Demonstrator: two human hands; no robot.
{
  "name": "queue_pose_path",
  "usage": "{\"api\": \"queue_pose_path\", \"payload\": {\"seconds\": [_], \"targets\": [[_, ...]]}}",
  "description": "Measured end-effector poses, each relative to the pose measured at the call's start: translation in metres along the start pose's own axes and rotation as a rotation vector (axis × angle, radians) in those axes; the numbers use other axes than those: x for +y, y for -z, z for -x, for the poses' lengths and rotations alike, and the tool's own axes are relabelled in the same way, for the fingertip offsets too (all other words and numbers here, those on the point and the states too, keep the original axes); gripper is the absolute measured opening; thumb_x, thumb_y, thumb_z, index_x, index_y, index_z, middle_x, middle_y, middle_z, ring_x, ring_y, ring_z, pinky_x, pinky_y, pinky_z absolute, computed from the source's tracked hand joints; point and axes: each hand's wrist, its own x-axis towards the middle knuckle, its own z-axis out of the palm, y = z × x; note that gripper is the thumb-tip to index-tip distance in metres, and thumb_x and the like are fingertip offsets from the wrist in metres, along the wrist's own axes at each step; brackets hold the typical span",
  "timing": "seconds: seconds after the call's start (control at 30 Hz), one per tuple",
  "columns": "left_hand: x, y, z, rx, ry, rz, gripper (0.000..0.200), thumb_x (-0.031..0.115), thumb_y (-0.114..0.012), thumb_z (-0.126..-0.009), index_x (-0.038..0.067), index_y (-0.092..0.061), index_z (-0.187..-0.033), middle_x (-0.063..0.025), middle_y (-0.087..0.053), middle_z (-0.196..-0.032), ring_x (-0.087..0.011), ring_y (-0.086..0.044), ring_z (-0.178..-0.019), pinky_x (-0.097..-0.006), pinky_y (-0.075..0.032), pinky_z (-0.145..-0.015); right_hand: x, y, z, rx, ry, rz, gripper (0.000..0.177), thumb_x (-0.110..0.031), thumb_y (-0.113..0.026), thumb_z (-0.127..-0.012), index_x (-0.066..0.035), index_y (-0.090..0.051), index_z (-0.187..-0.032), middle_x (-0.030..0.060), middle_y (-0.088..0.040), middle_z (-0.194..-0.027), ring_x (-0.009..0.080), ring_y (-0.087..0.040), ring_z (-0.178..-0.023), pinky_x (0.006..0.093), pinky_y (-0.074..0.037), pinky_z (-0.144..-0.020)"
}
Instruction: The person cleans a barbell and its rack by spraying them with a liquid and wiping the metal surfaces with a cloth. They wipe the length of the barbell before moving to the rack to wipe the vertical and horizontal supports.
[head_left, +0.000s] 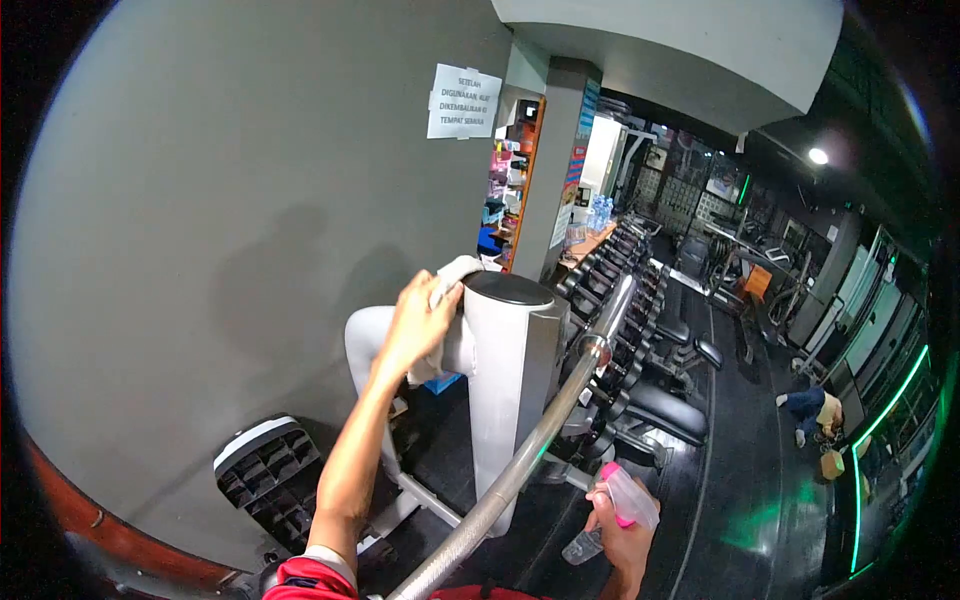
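My left hand point(422, 318) is closed on a pale cloth point(455, 280), which touches the side of a light grey machine post point(495, 370) near its black round top point(508, 288). Part of the cloth hangs below my fingers. Low at the right, my right hand point(622, 525) grips a clear spray bottle with a pink head point(583, 545). A long metal bar point(540, 440) slants between my two arms, in front of the post.
A grey wall point(200, 200) with a paper sign point(465, 102) stands at the left. A black stepper platform point(275, 470) leans by it. Beyond the post are a dumbbell rack point(635, 260) and benches point(665, 410). A person point(815, 408) is low on the floor at far right.
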Motion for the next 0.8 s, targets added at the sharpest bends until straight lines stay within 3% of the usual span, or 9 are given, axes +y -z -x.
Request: {"api": "queue_pose_path", "payload": {"seconds": [0.07, 0.13, 0.27, 0.33, 0.37, 0.5, 0.53, 0.67, 0.8], "targets": [[-0.002, -0.019, 0.015, 0.115, -0.017, 0.112, 0.027, 0.022, -0.057, -0.088, -0.006, -0.059, -0.089, -0.0192, -0.049, -0.079, -0.0344, -0.054, -0.075, -0.0397, -0.042, -0.068, 0.0, -0.001, 0.0, -0.004, -0.008, 0.048, 0.014, -0.005, -0.067, -0.08, 0.004, -0.062, -0.089, 0.009, -0.064, -0.07, 0.0105, -0.057, -0.049, 0.0229, -0.045, -0.045], [0.004, -0.024, 0.034, 0.193, -0.058, -0.011, 0.03, 0.022, -0.056, -0.089, -0.007, -0.057, -0.088, -0.0224, -0.051, -0.085, -0.0412, -0.055, -0.079, -0.045, -0.044, -0.07, 0.003, -0.001, -0.001, 0.02, -0.043, 0.064, 0.015, -0.006, -0.067, -0.079, 0.005, -0.062, -0.089, 0.0088, -0.063, -0.07, 0.0107, -0.056, -0.049, 0.0232, -0.045, -0.046], [0.02, -0.025, 0.079, 0.14, -0.124, -0.179, 0.026, 0.02, -0.062, -0.085, -0.002, -0.061, -0.098, -0.0186, -0.052, -0.086, -0.0368, -0.06, -0.068, -0.0422, -0.048, -0.059, 0.02, 0.006, -0.004, 0.012, 0.043, 0.173, 0.017, -0.007, -0.068, -0.079, 0.005, -0.062, -0.09, 0.0095, -0.064, -0.071, 0.0113, -0.057, -0.05, 0.0239, -0.046, -0.046], [0.032, -0.023, 0.096, -0.026, 0.03, -0.103, 0.024, 0.016, -0.06, -0.085, -0.005, -0.06, -0.095, -0.0202, -0.054, -0.097, -0.0405, -0.058, -0.085, -0.0412, -0.048, -0.073, 0.024, 0.004, -0.006, 0.051, 0.045, 0.12, 0.019, -0.009, -0.069, -0.08, 0.005, -0.062, -0.09, 0.0104, -0.064, -0.072, 0.0115, -0.057, -0.051, 0.0244, -0.046, -0.046], [0.028, -0.027, 0.097, 0.145, -0.165, -0.036, 0.021, 0.013, -0.061, -0.084, -0.002, -0.06, -0.099, -0.0165, -0.051, -0.084, -0.0346, -0.058, -0.068, -0.0402, -0.047, -0.06, 0.02, 0.002, -0.006, 0.048, 0.045, 0.119, 0.019, -0.009, -0.069, -0.08, 0.005, -0.062, -0.09, 0.0104, -0.064, -0.072, 0.0115, -0.057, -0.051, 0.0244, -0.046, -0.046], [0.021, -0.021, 0.058, 0.424, -0.156, 0.075, 0.02, 0.011, -0.058, -0.085, -0.003, -0.058, -0.1, -0.0179, -0.051, -0.089, -0.0343, -0.055, -0.079, -0.038, -0.045, -0.067, 0.009, -0.004, -0.006, 0.015, -0.021, 0.064, 0.019, -0.011, -0.068, -0.081, 0.005, -0.061, -0.09, 0.0108, -0.064, -0.073, 0.0116, -0.057, -0.051, 0.0249, -0.046, -0.046], [0.032, -0.016, 0.049, 0.387, -0.08, 0.128, 0.019, 0.01, -0.057, -0.086, -0.004, -0.059, -0.098, -0.0191, -0.051, -0.093, -0.0357, -0.055, -0.079, -0.0402, -0.045, -0.066, 0.009, -0.003, -0.007, 0.013, -0.021, 0.067, 0.019, -0.011, -0.068, -0.082, 0.005, -0.061, -0.09, 0.0109, -0.064, -0.073, 0.0116, -0.057, -0.05, 0.0249, -0.046, -0.046], [0.06, -0.03, 0.034, 0.234, -0.053, -0.071, 0.043, 0.008, -0.057, -0.083, -0.001, -0.047, -0.123, -0.0215, -0.048, -0.097, -0.0388, -0.055, -0.088, -0.0429, -0.046, -0.075, 0.014, -0.006, -0.008, 0.005, -0.014, 0.064, 0.019, -0.011, -0.068, -0.082, 0.005, -0.061, -0.09, 0.011, -0.064, -0.073, 0.0118, -0.056, -0.048, 0.025, -0.045, -0.043], [0.028, -0.059, 0.073, 0.197, -0.124, -0.205, 0.054, 0.011, -0.061, -0.078, -0.004, -0.041, -0.126, -0.0229, -0.048, -0.095, -0.0404, -0.056, -0.077, -0.045, -0.047, -0.065, 0.015, -0.007, -0.009, -0.011, 0.024, 0.068, 0.018, -0.011, -0.067, -0.082, 0.004, -0.061, -0.089, 0.0109, -0.064, -0.073, 0.0118, -0.056, -0.047, 0.025, -0.044, -0.043]]}}
